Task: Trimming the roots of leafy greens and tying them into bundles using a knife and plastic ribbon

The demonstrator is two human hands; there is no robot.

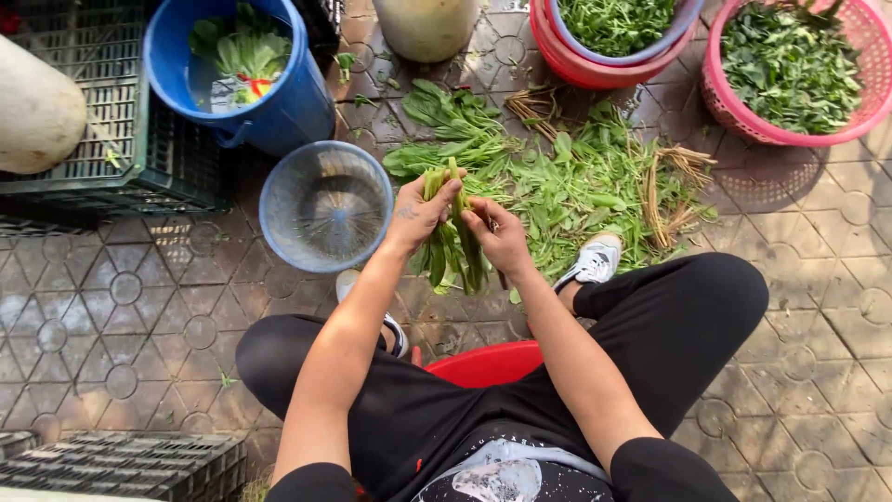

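Observation:
My left hand (416, 212) grips a bunch of leafy green stalks (453, 249) near its cut stem ends, the leaves hanging down toward me. My right hand (500, 234) pinches the same bunch from the right side, fingers closed on the stalks. Both hands hover above the paved ground, just in front of a pile of loose greens (567, 181). I sit on a low red stool (488, 364) with knees spread.
An empty pale blue strainer basket (325, 206) sits left of my hands. A blue bucket (243, 74) with greens in water stands behind it. Pink baskets of greens (794, 70) and a red basin (609, 42) stand at the back right. Black crates (111, 121) lie left.

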